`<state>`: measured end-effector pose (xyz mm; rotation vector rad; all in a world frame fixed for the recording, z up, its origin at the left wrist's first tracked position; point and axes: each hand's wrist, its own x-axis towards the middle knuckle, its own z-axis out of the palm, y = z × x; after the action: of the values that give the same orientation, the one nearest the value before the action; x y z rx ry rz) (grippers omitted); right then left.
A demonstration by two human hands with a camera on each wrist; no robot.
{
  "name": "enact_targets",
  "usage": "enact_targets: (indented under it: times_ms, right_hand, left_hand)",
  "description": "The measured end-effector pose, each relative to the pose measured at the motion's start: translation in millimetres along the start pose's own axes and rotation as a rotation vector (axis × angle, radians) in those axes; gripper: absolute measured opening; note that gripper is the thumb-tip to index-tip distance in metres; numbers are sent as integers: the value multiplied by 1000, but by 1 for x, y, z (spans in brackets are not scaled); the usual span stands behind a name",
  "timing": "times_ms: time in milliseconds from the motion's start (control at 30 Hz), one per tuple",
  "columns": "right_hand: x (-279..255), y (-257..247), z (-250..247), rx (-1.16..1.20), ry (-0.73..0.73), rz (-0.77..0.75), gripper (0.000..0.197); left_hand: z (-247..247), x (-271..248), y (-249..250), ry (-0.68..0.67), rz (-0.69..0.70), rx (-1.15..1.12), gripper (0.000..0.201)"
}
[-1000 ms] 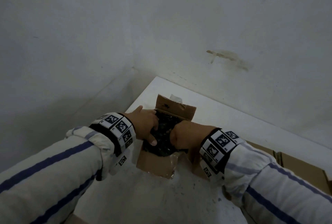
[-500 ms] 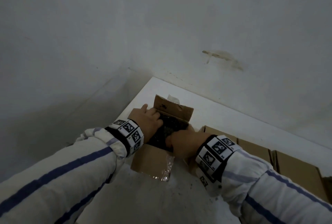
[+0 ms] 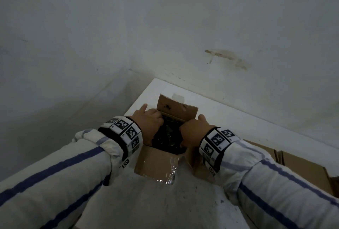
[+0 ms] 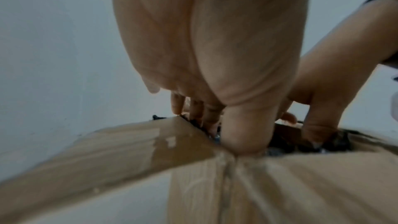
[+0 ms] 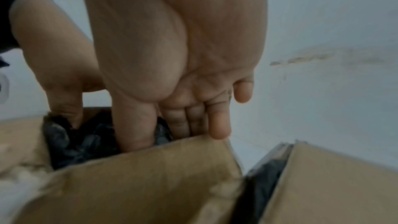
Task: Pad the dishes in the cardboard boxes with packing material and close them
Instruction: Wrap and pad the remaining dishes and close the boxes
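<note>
The left hand (image 3: 148,124) and right hand (image 3: 194,131) both had their fingers (image 5: 178,122) driven straight down into the box (image 3: 156,162), pushed into the dark padding (image 3: 168,135) between them. Fingers were extended, not curled; neither hand gripped anything that could be seen, though the tips were buried and partly hidden. The left thumb (image 4: 243,135) pressed at the near rim; the right little finger (image 5: 219,125) lay outside the side flap (image 5: 150,168).

Compared with a second earlier, the hands had gone from resting over the padding to reaching deeper along the box's inner walls, and had drawn further apart. In my judgement the padding was being tucked down round the contents. No dish could be seen under it.

Beyond the fingers, the far flap (image 3: 176,107) stood upright and the near flap (image 3: 154,164) hung outward with clear tape on it; the box remained open. It sat on the white counter (image 3: 165,201) near a wall corner. To the right of the hands lay more boxes (image 3: 302,170), their state unclear. Closing remained to be done.
</note>
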<state>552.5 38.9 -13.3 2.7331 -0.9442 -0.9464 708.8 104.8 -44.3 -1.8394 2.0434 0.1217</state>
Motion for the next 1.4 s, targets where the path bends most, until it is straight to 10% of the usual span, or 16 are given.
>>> enact_targets:
  times_ms: [300,400,567,833,1067,1400]
  right_hand:
    - [2,-1,5,62,-100,47,49]
    - [-9,1,-4,87,8,-1,26]
    - [-10,-10,-1,-13,-56,6,29]
    - [-13,-9,9,17,-60,-15,27]
    - [-41,33,20,681,254,34,30]
    - [-140,121,116,948,525,379,22]
  left_hand:
    - [6,-2,5,66,-44,-137,59]
    - [-3,-5,-9,67,-74,-379,50]
    - [-3,-7,-1,85,-64,20,31]
    - [-6,-11,9,6,-112,-58,42]
    - [-42,-23,32,122,-104,-373,28]
    - [-111,24,198,146,69,-653,26]
